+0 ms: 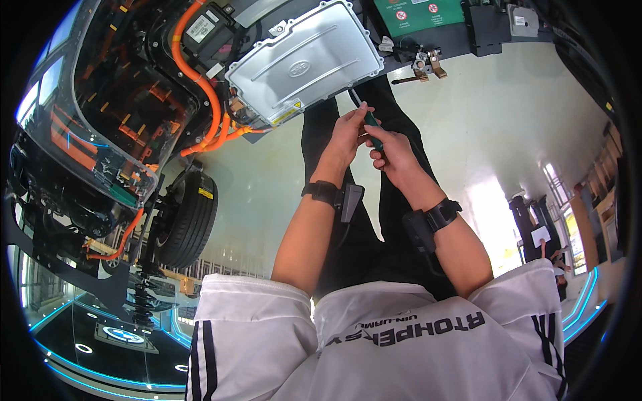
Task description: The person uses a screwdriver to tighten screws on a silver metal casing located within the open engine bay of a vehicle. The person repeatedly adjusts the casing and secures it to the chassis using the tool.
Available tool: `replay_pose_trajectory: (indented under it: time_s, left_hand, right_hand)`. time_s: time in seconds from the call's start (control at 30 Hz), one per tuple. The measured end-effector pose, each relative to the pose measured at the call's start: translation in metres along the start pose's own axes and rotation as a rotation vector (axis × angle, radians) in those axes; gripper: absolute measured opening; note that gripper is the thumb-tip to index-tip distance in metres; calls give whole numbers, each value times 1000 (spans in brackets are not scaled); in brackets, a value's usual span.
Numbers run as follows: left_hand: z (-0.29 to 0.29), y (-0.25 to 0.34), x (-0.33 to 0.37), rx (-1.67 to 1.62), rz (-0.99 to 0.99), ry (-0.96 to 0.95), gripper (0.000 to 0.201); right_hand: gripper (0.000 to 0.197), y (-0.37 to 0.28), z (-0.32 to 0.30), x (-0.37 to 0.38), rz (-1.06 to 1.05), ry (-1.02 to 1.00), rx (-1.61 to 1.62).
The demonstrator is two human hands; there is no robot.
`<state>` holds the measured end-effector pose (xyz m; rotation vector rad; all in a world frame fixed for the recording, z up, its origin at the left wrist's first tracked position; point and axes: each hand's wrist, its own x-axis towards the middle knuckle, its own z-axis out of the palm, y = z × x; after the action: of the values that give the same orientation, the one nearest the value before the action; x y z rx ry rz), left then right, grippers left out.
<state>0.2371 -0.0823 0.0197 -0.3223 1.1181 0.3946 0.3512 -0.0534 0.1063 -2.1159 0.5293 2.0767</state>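
A screwdriver point(374, 132) with a dark green handle is held in both my hands. Its shaft points up toward the near edge of a silver metal cover point(309, 61) with raised ribs; whether the tip touches a screw there is too small to tell. My right hand point(396, 159) is closed round the handle's lower end. At the handle's upper end, where the shaft begins, the fingers of my left hand point(346, 137) are pressed together. A yellow warning label sits on the cover's near edge, left of the shaft.
Thick orange cables point(212, 100) run down the cover's left side. A tyre point(190, 220) stands at the lower left, below a see-through housing. Right of the cover lie copper-coloured metal parts point(428, 65) and a green sign point(418, 15). Another person point(531, 224) stands far right.
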Motion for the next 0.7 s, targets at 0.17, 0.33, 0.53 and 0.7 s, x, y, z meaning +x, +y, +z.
replay_pose_trajectory:
  time_s: [0.17,0.33,0.53,0.7]
  left_hand:
    - [-6,-1,-1,-43,-26,-124,49]
    - [-5,0,-4,-45,-66,-126,48]
    - [-6,0,0,-53,-8,-141,40]
    - [-3,3,-6,-127,-18,-142,39]
  right_hand:
    - [25,-5,0,-2,56,-58,-1]
    - [30,2,0,5,30,-41,17]
    - [34,4,1,9,-58,2,-84]
    - [38,1,-3,2,19,-80,64]
